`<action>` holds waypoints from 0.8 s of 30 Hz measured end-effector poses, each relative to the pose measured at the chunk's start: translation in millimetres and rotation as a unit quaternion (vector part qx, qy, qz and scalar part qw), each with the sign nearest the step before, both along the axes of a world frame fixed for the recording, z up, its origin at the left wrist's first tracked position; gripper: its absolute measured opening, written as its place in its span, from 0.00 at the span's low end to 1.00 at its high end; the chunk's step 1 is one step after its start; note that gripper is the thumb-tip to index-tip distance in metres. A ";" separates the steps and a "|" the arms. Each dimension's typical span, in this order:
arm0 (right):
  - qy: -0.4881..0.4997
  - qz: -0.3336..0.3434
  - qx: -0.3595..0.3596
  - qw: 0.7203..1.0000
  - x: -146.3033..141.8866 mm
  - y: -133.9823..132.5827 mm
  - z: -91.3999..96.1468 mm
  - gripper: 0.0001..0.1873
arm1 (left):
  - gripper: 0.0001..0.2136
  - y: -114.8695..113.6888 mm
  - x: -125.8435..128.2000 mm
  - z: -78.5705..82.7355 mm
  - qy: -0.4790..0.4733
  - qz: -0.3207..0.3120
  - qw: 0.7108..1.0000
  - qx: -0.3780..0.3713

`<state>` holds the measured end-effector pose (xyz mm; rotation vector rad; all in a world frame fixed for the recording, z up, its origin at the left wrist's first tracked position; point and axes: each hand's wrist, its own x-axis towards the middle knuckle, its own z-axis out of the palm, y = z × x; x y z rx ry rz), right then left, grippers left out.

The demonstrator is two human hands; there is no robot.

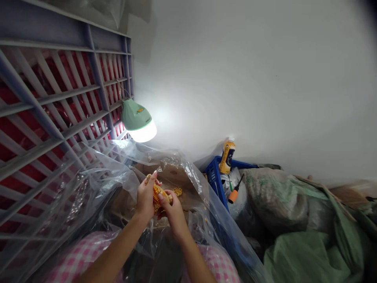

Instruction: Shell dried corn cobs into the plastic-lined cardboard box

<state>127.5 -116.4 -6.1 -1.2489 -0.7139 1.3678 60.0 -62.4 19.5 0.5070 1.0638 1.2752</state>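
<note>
Right hand [173, 212]: gripping yellow corn [158, 192] from the right, thumb on top.
Left hand [145, 198]: wrapped around corn too; whether one cob or two, cannot tell.
Cardboard box [173, 173]: beneath the corn, yellow kernels [177, 191] within, clear plastic [118, 177] around it.
Blue basket [216, 181]: right, with a tilted yellow bottle [227, 157], orange-handled tool [233, 195] nearby.
Lamp [138, 120]: far left, lit, hanging beside the slatted crate [97, 74].

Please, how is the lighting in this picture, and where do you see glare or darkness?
Head view: the lit lamp is burned out to white at its lower part and brightens the nearby wall; head view: the clear plastic shows glare streaks; head view: the top right corner is dark.
</note>
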 end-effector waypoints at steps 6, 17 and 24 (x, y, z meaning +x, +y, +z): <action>0.043 -0.035 -0.053 0.997 3.2 4.5 -6.0 0.31 | 0.16 -3.1 2.7 1.7 -0.005 -0.020 1.000 -0.010; -0.044 0.099 0.075 0.991 7.7 -4.3 6.6 0.24 | 0.15 10.7 -8.1 0.3 -0.087 0.050 0.994 -0.045; 0.124 0.135 0.046 0.982 12.0 -3.9 6.8 0.21 | 0.15 8.5 -9.0 8.4 -0.058 0.047 0.997 -0.018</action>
